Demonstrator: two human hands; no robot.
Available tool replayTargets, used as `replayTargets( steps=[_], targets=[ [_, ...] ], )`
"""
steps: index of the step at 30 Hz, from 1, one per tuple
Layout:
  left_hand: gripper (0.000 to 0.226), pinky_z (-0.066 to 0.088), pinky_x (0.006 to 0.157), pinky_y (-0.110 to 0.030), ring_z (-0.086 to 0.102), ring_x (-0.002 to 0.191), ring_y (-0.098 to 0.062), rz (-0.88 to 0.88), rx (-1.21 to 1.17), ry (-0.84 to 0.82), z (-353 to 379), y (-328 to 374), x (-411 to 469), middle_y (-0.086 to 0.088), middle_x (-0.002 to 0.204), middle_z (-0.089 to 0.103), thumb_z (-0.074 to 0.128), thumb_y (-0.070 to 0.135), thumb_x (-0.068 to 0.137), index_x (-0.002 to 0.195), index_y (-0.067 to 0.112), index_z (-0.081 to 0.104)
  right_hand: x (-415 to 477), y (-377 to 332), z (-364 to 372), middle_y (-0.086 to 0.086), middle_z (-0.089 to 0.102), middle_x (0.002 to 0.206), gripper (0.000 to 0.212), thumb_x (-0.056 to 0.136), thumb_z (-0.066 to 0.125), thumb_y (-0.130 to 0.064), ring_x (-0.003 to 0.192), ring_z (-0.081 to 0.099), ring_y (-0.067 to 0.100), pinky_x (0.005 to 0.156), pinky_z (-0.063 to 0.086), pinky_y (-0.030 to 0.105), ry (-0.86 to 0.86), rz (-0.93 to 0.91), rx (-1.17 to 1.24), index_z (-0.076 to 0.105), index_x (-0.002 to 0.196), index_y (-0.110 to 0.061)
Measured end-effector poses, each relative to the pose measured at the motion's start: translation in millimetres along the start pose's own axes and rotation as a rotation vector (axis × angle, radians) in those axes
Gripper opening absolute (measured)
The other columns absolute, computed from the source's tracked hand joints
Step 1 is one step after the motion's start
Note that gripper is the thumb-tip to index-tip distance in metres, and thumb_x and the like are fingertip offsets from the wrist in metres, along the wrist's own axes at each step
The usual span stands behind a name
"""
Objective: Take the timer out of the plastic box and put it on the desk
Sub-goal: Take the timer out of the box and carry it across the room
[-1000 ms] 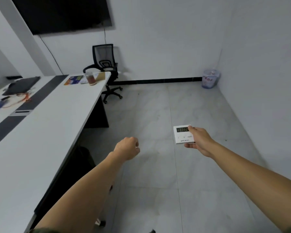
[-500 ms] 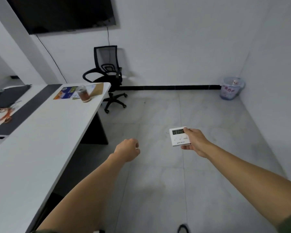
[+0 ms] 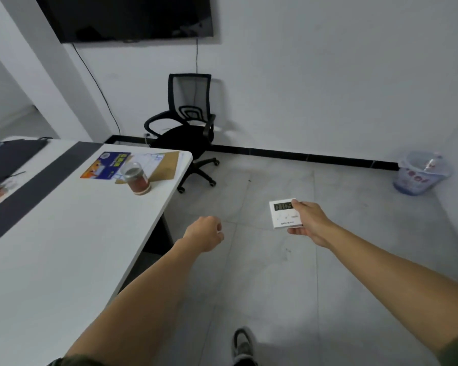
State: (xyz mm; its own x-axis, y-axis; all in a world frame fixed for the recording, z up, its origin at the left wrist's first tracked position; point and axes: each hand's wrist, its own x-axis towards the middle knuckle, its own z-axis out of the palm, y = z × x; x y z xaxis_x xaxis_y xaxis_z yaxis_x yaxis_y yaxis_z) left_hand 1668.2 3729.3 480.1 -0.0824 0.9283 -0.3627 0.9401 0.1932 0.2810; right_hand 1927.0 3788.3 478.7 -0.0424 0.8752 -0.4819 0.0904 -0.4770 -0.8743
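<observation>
A small white square timer (image 3: 283, 214) with a dark digit display is held out over the grey floor, gripped at its right edge by my right hand (image 3: 311, 223). My left hand (image 3: 205, 233) is curled into a loose fist with nothing in it, just right of the desk's edge. The long white desk (image 3: 64, 247) with a dark strip runs along the left. No plastic box is in view.
On the desk's far end lie a blue and orange booklet (image 3: 105, 165), a brown folder (image 3: 160, 166) and a clear cup of reddish drink (image 3: 136, 178). A black office chair (image 3: 185, 128) stands by the wall; a clear bin (image 3: 422, 171) sits at the right wall. A shoe (image 3: 242, 344) shows below.
The view has swung left and closer to the desk, so its far end and the chair loom larger. My right hand keeps the timer; the left fist holds its pose.
</observation>
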Motion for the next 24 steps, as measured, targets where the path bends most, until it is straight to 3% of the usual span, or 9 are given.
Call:
replayTargets(
  steps=[11,17,20,24],
  targets=[
    [0.031,0.053,0.088,-0.039,0.063,0.101,-0.029,-0.033,0.012,0.053,-135,-38,227,-0.01,0.113,0.065,0.057,0.03,0.089,0.116,0.016,0.063,207,-151,85,0.011,0.067,0.091,0.028,0.101,0.046,-0.03,0.079,0.063,0.021,0.061,0.058,0.037,-0.044,-0.029,-0.021,0.063,0.103,-0.009],
    [0.03,0.045,0.085,-0.035,0.058,0.111,-0.029,-0.105,-0.01,0.073,-179,-61,362,-0.009,0.114,0.062,0.055,0.03,0.09,0.115,0.016,0.061,352,-214,130,0.01,0.069,0.088,0.027,0.101,0.046,-0.032,0.079,0.064,0.022,0.065,0.059,0.039,-0.112,-0.032,-0.065,0.064,0.097,-0.013],
    [0.024,0.043,0.075,-0.032,0.06,0.103,-0.029,-0.154,-0.008,0.074,-208,-72,419,-0.008,0.111,0.063,0.054,0.031,0.09,0.109,0.017,0.061,422,-253,155,0.011,0.07,0.089,0.029,0.101,0.046,-0.033,0.08,0.064,0.023,0.063,0.059,0.038,-0.164,-0.033,-0.113,0.064,0.102,-0.011],
    [0.025,0.05,0.076,-0.035,0.061,0.097,-0.03,-0.241,-0.088,0.098,-245,-102,487,-0.008,0.107,0.065,0.055,0.032,0.086,0.104,0.017,0.063,502,-314,204,0.011,0.07,0.087,0.029,0.101,0.046,-0.033,0.074,0.065,0.021,0.056,0.055,0.033,-0.247,-0.072,-0.178,0.065,0.101,-0.011]
  ],
)
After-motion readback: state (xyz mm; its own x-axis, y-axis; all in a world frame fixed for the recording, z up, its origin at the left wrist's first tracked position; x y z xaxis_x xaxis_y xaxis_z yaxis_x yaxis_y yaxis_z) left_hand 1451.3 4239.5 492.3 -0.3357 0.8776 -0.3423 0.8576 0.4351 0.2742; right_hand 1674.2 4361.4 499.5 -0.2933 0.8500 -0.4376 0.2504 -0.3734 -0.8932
